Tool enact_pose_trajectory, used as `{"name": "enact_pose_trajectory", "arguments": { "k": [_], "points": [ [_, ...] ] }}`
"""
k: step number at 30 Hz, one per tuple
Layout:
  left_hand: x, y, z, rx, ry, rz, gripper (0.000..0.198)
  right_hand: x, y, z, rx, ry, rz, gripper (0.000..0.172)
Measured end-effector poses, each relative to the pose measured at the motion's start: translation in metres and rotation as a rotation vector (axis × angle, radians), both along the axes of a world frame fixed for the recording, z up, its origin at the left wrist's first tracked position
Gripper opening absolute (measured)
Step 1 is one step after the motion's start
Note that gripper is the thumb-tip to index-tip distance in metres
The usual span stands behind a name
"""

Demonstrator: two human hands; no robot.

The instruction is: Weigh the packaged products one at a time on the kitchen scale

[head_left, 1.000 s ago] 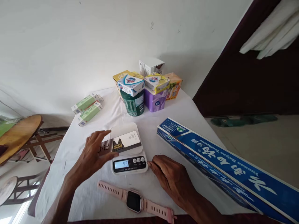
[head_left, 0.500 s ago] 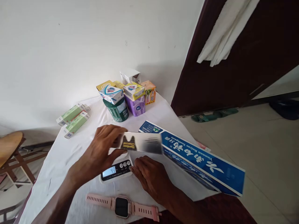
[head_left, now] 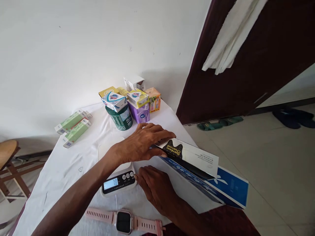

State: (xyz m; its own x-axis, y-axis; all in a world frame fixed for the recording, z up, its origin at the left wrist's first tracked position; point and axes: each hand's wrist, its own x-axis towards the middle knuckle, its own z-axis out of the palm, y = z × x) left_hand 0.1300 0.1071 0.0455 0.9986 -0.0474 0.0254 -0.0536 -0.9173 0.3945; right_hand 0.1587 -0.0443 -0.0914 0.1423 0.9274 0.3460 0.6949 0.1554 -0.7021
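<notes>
My left hand [head_left: 145, 141] grips the near end of a silver and black Bamboo Charcoal box [head_left: 194, 155] between thumb and fingers. That box lies over or just above a long blue toothpaste box [head_left: 233, 186], covering much of it. My right hand [head_left: 157, 185] is curled closed, its thumb tip at the right-hand button of a white kitchen scale [head_left: 124, 186]. The lit display reads about 78. My left wrist and forearm pass over the scale and hide part of its weighing plate. Nothing shows inside the right hand.
A pink-strapped smartwatch [head_left: 123, 221] lies in front of the scale. Against the wall stand a dark green tub [head_left: 120, 118], a purple pack [head_left: 140, 113], soap boxes and other cartons. Green-white boxes [head_left: 77, 132] lie at left. A wooden stool [head_left: 8, 154] stands beyond the table.
My left hand has carried the Bamboo Charcoal box rightward from over the scale to the blue toothpaste box. The display went from about 43 to 78. My right hand stays by the buttons.
</notes>
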Motion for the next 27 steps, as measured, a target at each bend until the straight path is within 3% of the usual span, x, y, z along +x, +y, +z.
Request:
{"name": "enact_pose_trajectory", "arguments": {
  "k": [7,10,12,14,17,19,20,22,25,27],
  "points": [
    [0.002,0.004,-0.004,-0.066,0.010,-0.053,0.054,0.001,0.002,-0.003,0.012,-0.022,-0.015,0.034],
    [-0.005,0.003,-0.001,-0.071,-0.023,-0.011,0.069,0.001,0.002,-0.003,-0.005,0.007,0.000,0.035],
    [-0.020,0.000,0.007,-0.081,-0.082,0.061,0.084,0.001,0.001,-0.003,-0.009,0.023,-0.005,0.035],
    [-0.045,-0.003,0.016,-0.110,-0.172,0.168,0.083,0.002,0.001,-0.002,-0.010,0.020,-0.011,0.036],
    [-0.095,0.006,0.028,-0.119,-0.388,0.454,0.046,0.003,0.000,0.001,-0.005,0.002,-0.008,0.035],
    [-0.130,0.028,0.031,-0.057,-0.558,0.710,0.029,0.003,0.000,0.001,0.007,-0.003,-0.008,0.035],
    [-0.148,0.045,0.031,0.039,-0.602,0.843,0.030,0.003,0.001,0.002,0.012,-0.002,-0.010,0.035],
    [-0.181,0.087,0.026,0.302,-0.485,1.106,0.047,0.003,0.002,0.002,0.013,0.005,-0.008,0.035],
    [-0.223,0.155,0.007,0.377,-0.266,1.337,0.079,0.003,0.003,0.002,-0.007,0.013,-0.006,0.034],
    [-0.244,0.191,-0.010,0.370,-0.131,1.352,0.090,0.003,0.004,0.002,-0.018,0.018,-0.011,0.034]
  ]
}}
